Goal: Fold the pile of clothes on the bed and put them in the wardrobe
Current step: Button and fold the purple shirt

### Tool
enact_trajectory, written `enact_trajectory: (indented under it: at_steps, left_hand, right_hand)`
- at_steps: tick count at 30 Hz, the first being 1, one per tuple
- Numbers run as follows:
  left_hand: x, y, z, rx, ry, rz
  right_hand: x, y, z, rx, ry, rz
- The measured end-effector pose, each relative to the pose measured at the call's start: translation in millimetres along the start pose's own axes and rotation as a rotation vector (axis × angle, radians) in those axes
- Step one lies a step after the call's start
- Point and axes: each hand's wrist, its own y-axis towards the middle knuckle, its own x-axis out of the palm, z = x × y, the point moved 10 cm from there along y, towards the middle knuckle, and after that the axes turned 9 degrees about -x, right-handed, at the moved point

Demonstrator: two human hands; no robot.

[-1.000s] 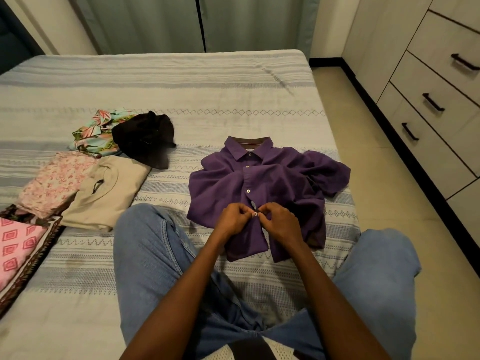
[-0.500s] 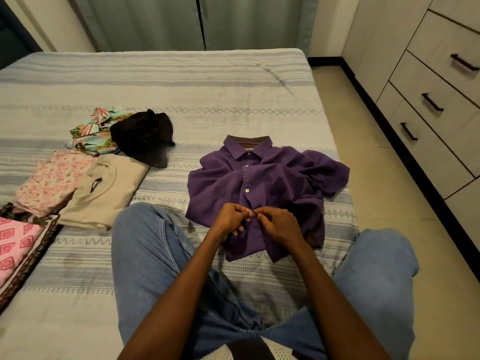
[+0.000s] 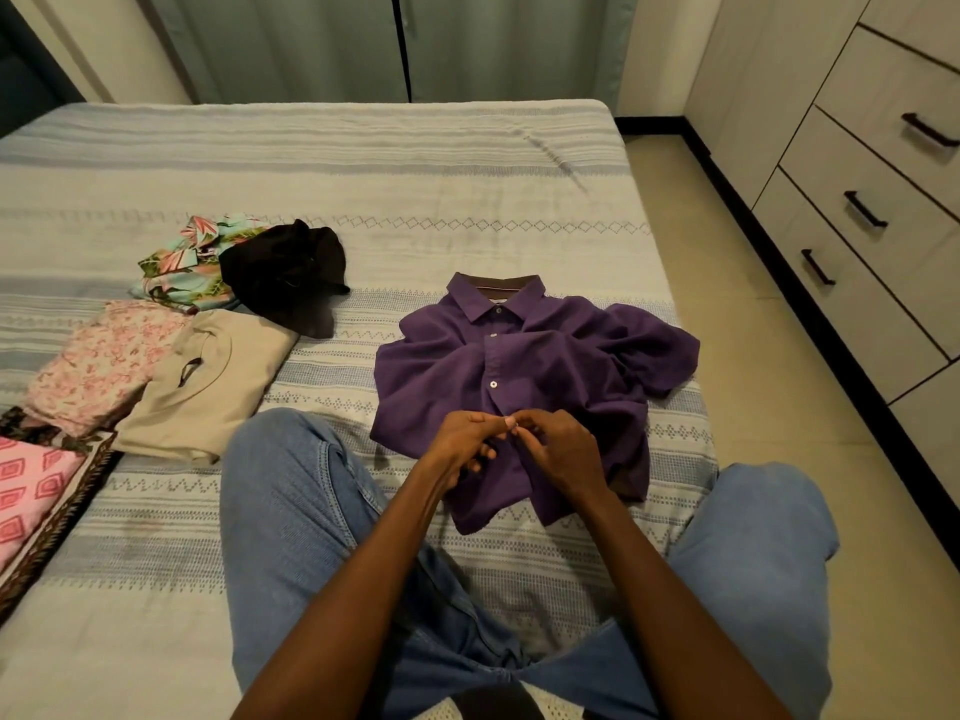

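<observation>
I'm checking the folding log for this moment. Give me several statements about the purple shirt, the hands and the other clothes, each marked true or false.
1. The purple collared button-up shirt lies on the striped bedspread. True.
2. Both the left hand and the right hand pinch the shirt's front. True.
3. The beige folded garment lies on the floor. False: it is on the bed.
4. The crumpled black garment covers the shirt's collar. False: it lies apart, beside the floral garment.

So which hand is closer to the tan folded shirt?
Left. The left hand is on the purple shirt, on the side toward the tan folded shirt; the right hand is farther away.
</observation>
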Motion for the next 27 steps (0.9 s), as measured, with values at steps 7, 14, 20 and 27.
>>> enact_trajectory:
  at_steps: [7,14,20,27]
  left_hand:
    - [-1,1,2,-0.018,0.005,-0.042]
    - [-12,0,6,0.004,0.18,0.021]
    - [-35,2,26,0.127,0.26,0.214]
    - [-51,-3,90,0.461,0.309,0.423]
  right_hand:
    - [8,5,11,0.031,0.194,-0.016]
    - [28,3,20,0.149,0.468,-0.076]
    - [14,7,31,0.206,0.274,-0.083]
    - [-14,56,29,0.136,0.265,0.068]
